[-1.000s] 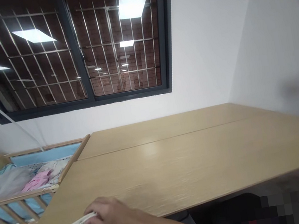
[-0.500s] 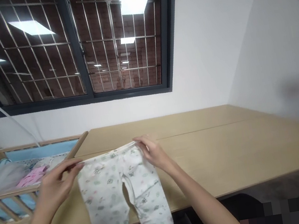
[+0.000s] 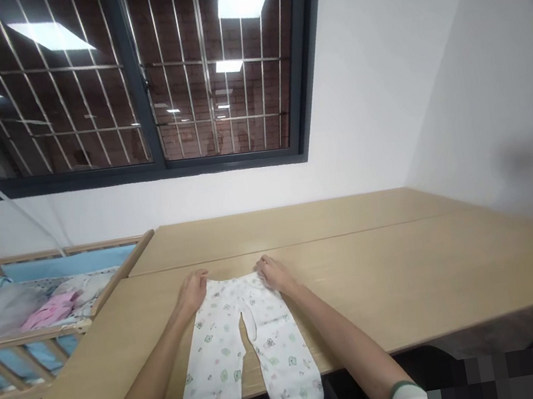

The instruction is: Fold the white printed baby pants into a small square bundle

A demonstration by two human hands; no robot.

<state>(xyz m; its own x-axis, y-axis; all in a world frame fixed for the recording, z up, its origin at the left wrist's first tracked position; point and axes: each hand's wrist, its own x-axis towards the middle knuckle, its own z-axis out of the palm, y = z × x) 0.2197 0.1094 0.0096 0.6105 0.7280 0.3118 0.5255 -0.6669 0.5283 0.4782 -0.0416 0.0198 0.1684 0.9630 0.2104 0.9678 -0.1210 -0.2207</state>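
White baby pants (image 3: 225, 354) with a small green and pink print lie flat on the light wooden table (image 3: 384, 275), legs toward me. My left hand (image 3: 191, 292) holds the left end of the waistband against the tabletop. My right hand (image 3: 273, 274) grips the right end in the same way. The fingers of both hands lie over the fabric edge. The legs lie slightly apart, with a narrow strip of table showing between them.
A wooden crib (image 3: 39, 332) with blue padding stands against the table's left side, holding a pink garment (image 3: 51, 311) and grey netting. The table meets a white wall behind and to the right. A barred window (image 3: 136, 78) is above it.
The pants have gone from held up in the air, sagging between my hands, to lying flat on the table. Both hands have dropped onto the waistband and come closer together.
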